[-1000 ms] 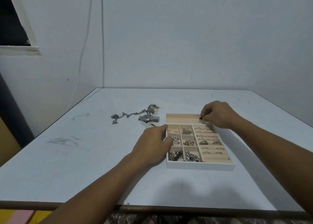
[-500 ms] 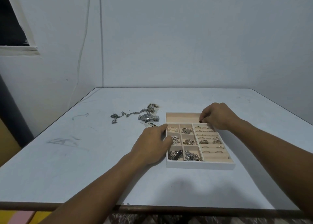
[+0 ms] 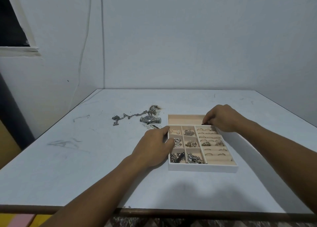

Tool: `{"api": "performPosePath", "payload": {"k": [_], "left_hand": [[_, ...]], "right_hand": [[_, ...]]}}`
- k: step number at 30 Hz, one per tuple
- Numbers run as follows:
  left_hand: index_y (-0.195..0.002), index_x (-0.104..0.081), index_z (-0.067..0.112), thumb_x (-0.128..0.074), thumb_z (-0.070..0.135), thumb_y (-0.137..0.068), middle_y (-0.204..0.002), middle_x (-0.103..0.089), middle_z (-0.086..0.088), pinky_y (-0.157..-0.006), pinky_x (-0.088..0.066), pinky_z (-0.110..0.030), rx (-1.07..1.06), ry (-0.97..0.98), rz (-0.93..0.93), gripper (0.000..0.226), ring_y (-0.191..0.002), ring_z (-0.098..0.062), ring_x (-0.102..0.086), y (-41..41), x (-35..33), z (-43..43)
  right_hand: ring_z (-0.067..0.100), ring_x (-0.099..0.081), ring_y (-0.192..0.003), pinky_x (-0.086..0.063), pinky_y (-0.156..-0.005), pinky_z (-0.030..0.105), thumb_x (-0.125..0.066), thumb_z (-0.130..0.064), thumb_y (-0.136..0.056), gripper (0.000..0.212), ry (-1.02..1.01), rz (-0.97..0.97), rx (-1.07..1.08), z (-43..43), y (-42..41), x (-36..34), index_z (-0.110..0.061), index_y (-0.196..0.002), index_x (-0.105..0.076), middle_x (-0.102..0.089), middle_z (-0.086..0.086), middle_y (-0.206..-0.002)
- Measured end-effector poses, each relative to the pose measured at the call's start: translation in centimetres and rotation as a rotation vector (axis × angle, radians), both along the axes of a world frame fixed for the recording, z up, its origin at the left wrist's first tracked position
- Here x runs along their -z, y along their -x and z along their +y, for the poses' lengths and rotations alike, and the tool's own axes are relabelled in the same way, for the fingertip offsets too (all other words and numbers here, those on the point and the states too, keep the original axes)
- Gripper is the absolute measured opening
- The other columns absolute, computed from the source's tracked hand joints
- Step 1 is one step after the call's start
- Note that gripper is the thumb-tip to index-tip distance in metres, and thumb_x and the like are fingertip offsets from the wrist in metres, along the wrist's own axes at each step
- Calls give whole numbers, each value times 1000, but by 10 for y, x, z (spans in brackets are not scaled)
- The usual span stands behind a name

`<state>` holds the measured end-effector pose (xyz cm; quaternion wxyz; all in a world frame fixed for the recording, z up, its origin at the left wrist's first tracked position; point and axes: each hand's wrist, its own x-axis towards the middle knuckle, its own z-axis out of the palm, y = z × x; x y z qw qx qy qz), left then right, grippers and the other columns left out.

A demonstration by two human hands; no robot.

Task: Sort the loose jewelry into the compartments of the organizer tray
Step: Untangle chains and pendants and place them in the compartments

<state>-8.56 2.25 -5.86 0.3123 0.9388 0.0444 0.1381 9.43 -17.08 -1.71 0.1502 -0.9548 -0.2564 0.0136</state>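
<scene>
Now left hand [image 3: 152, 147] grips the organizer tray [image 3: 202, 168], and right hand [image 3: 221, 118] pinches a small dark piece [image 3: 203, 123].

The organizer tray [image 3: 202, 168] sits on the table [image 3: 85, 175], with a chain [image 3: 130, 115] and watch [image 3: 150, 119] just left of its far end.
</scene>
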Motion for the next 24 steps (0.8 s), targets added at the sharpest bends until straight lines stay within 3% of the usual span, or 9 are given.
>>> {"api": "performPosePath", "payload": {"k": [3, 7, 14, 20, 24], "left_hand": [[-110, -62, 26, -43, 33, -88, -94, -70, -1, -82, -50, -39, 2, 0, -1, 29, -90, -18, -60, 0, 0, 0], [-107, -62, 24, -42, 34, -87, -93, -70, -2, -81, -49, -40, 6, -13, -5, 30, -88, -19, -60, 0, -1, -1], [-108, -62, 26, -46, 30, -90, -94, -70, 3, -83, -49, -38, 1, -17, -5, 24, -90, -15, -60, 0, -2, -1], [-123, -59, 31, -44, 42, -86, -119, -66, 11, -92, -46, -29, -5, -21, -3, 41, -110, -9, -57, -1, -3, 5], [-124, -61, 26, -51, 32, -91, -125, -62, 9, -88, -39, -20, -78, -25, -68, 35, -116, -9, -54, -1, -10, 16]], "right_hand": [[18, -61, -90, -50, -84, 34, -56, -10, -87, 34, 69, -62, 12, 3, 2, -4, -37, -75, -74, -73, -8, -88], [23, -64, -95, -53, -88, 40, -62, -19, -86, 26, -9, -49, 11, -2, -2, -7, -42, -74, -67, -72, -5, -98], [15, -62, -91, -51, -85, 34, -60, -16, -83, 22, 64, 0, -4, 2, 6, -5, -36, -80, -70, -74, -9, -87], [17, -61, -97, -51, -88, 33, -63, -23, -87, 13, -24, -20, -80, 17, 14, -15, -27, -96, -73, -70, -3, -105], [13, -58, -96, -45, -85, 27, -60, -20, -89, 18, -49, -21, -160, 37, 25, -19, -23, -101, -73, -69, -5, -105]]}}
